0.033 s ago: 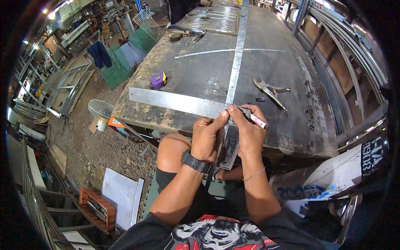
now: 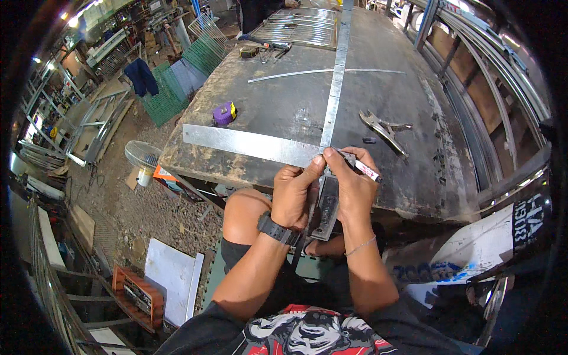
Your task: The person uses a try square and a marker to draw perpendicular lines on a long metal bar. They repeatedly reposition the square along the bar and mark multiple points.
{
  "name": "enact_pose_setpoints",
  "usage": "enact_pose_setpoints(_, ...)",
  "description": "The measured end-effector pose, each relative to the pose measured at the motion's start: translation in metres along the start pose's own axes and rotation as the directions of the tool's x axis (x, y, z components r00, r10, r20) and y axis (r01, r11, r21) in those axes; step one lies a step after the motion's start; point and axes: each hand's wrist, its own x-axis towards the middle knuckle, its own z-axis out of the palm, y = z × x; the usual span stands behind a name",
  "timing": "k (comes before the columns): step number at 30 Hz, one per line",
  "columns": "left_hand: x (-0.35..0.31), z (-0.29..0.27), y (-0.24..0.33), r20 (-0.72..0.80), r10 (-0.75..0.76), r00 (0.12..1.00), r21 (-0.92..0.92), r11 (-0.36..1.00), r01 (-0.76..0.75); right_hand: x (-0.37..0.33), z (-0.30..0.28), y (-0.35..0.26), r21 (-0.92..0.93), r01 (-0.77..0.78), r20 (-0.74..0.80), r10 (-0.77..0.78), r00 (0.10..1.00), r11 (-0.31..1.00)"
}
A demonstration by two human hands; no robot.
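Note:
At the near edge of the table, both hands meet where a metal square's blade [image 2: 254, 144] crosses a long flat metal strip [image 2: 336, 89]. The blade reaches left; the strip runs away up the table, with dark cross lines on it. My left hand [image 2: 294, 192] is closed, its thumb pressing at the crossing. My right hand [image 2: 355, 188] is closed too, its thumb beside the left one, with a white marker [image 2: 368, 171] tucked between its fingers. The square's dark grey stock [image 2: 324, 216] hangs between my wrists, toward me. Its upper end is hidden by my fingers.
Locking pliers [image 2: 384, 131] and a small black cap [image 2: 369, 141] lie to the right. A purple tape measure [image 2: 224, 113] sits left. A thin curved strip [image 2: 290, 76] and a metal grille [image 2: 296, 26] lie farther off. A fan [image 2: 142, 155] stands left of the table [image 2: 272, 106].

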Motion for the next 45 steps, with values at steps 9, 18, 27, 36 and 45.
enact_pose_setpoints(9, -0.005, -0.001, 0.002, 0.046, 0.042, 0.998, 0.258, 0.965, -0.052, 0.023, -0.013, -0.023, 0.033, 0.101, -0.070, -0.099, 0.993, 0.994)
enact_pose_setpoints(18, -0.023, 0.007, 0.005, 0.407, 0.358, 0.840, 0.747, 0.398, -0.532, 0.041, -0.026, -0.055, 0.052, 0.214, -0.083, -0.209, 0.974, 0.975)
enact_pose_setpoints(27, -0.035, 0.011, -0.007, 0.350, 0.094, 0.932, 0.785, 0.513, -0.347, 0.043, -0.026, -0.058, 0.043, 0.317, -0.133, -0.309, 0.942, 0.948)
enact_pose_setpoints(36, -0.034, 0.012, 0.038, 0.346, 0.188, 0.919, 0.686, 0.618, -0.384, 0.026, -0.054, -0.076, -0.553, 0.579, 0.036, -0.677, 0.735, 0.599)
enact_pose_setpoints(45, -0.040, 0.026, 0.142, 0.487, -0.038, 0.873, 0.872, -0.039, -0.488, 0.019, -0.060, -0.108, -0.325, 0.945, 0.714, -0.667, 0.214, -0.045)
